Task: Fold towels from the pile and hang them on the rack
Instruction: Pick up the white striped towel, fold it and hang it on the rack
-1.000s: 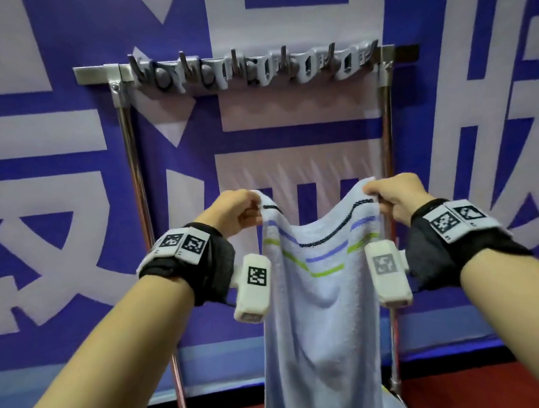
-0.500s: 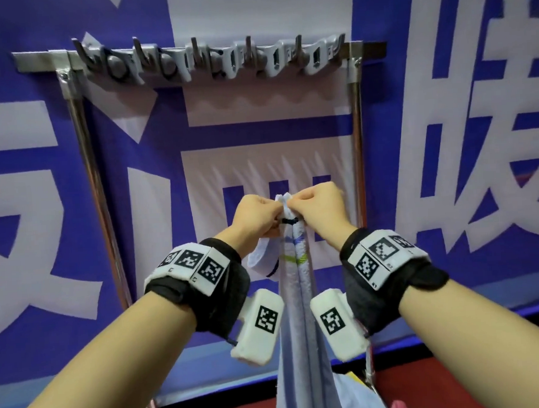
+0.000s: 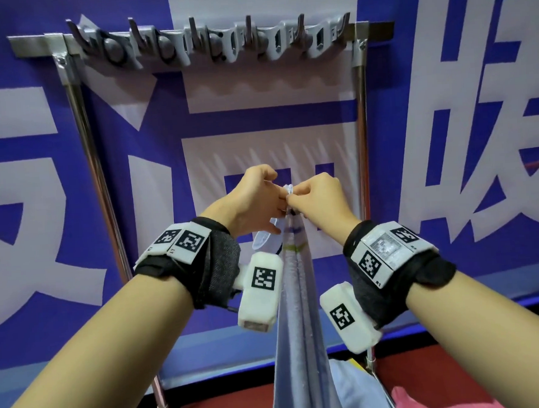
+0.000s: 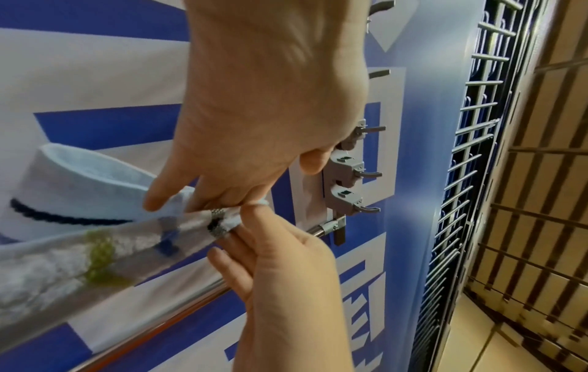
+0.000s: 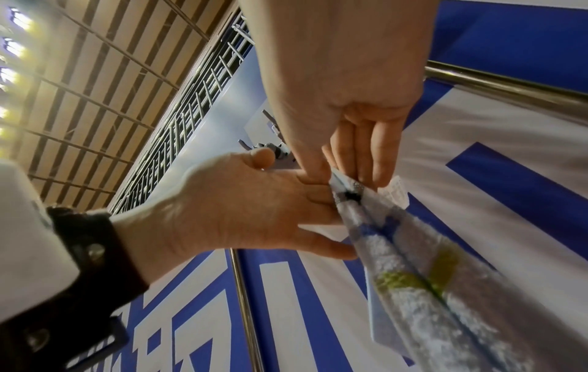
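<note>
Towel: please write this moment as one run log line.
towel: folded, hanging | left hand: pinches top | right hand: pinches top | rack: no towel

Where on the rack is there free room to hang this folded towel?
Every clip along the top bar hangs empty, and the span between the two posts is bare. It is crowded only where left hand and right hand pinch the towel.

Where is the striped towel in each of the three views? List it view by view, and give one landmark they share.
Head: the towel hangs at bottom centre, its top pinched between the left hand and the right hand.
Left wrist: the towel runs from the left edge to the fingers at centre.
Right wrist: the towel falls from centre to lower right.
Shared landmark: the rack with its grey clips, plus the towel's green stripe.
</note>
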A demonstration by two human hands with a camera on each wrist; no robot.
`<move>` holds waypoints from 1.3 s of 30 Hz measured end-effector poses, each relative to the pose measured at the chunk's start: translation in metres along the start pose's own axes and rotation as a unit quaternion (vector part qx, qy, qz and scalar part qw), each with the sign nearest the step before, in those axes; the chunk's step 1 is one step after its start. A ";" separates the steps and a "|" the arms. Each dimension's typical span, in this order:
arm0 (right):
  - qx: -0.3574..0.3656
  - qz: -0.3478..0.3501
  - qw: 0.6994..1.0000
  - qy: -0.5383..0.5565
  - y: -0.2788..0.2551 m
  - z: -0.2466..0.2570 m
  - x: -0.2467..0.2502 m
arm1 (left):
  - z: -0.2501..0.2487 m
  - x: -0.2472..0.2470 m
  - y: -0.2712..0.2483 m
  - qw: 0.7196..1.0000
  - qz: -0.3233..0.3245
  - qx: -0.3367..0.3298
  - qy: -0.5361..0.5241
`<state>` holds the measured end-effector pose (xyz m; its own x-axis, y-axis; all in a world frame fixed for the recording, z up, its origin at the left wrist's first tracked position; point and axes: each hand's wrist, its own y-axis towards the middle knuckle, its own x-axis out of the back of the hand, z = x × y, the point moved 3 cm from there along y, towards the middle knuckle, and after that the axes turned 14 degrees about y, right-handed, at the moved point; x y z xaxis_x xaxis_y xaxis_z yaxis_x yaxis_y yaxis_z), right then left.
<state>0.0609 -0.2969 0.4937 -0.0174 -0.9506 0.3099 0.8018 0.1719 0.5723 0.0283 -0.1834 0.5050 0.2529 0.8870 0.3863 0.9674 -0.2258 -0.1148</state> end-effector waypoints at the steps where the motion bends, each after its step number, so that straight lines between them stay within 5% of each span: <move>1: 0.003 -0.005 1.000 -0.003 0.000 0.000 0.000 | -0.001 0.000 0.000 1.000 0.003 0.002 0.008; 9: 0.012 -0.069 0.997 -0.042 0.008 -0.007 0.002 | -0.003 -0.007 0.001 0.998 0.008 0.000 0.065; 12: -0.021 -0.084 0.996 -0.014 0.011 -0.013 0.012 | 0.002 -0.010 -0.001 0.994 -0.056 -0.017 0.089; 16: -0.078 -0.102 0.991 0.043 0.012 -0.018 0.026 | 0.021 -0.012 0.007 0.952 -0.177 -0.066 0.241; 21: -0.070 -0.125 0.985 0.095 0.015 -0.016 0.040 | 0.061 -0.014 0.022 0.909 -0.197 -0.022 0.367; 25: -0.055 -0.146 0.984 0.091 0.020 -0.013 0.054 | 0.071 -0.009 0.027 0.849 -0.245 -0.004 0.468; 33: -0.040 -0.194 0.976 0.086 0.014 -0.020 0.072 | 0.042 0.017 0.010 0.735 -0.373 -0.108 0.556; 39: -0.057 -0.193 0.970 0.139 0.020 -0.018 0.085 | 0.003 0.029 -0.004 0.567 -0.436 -0.145 0.683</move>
<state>0.0868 -0.3785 0.5176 -0.1801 -0.9740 -0.1371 0.8284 -0.2254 0.5128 0.0323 -0.1555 0.5144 -0.7405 -0.3841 0.5515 0.6445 -0.1732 0.7447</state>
